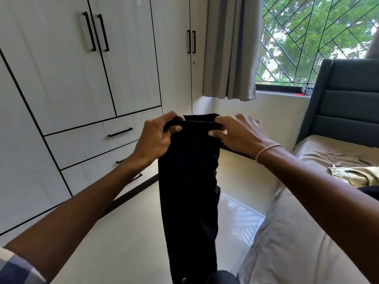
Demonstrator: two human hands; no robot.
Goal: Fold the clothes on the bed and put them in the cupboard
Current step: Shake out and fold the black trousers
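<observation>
A long black garment (189, 191) hangs straight down in front of me, folded narrow, its lower end out of view at the bottom edge. My left hand (158, 138) grips its top left corner and my right hand (238, 134) pinches its top right corner, both held up over the floor. The bed (291, 242) with a beige sheet lies at the right. On it rests a crumpled pale yellow garment (356, 176) with a dark garment (371, 192) beside it. The white cupboard (61, 78) fills the left wall, with all its doors shut.
Two drawers (98, 138) with black handles sit low in the cupboard. A grey curtain (229, 48) and a grilled window (315, 37) stand ahead. The grey padded headboard (344, 99) rises at the right. Shiny beige floor (127, 238) runs between cupboard and bed.
</observation>
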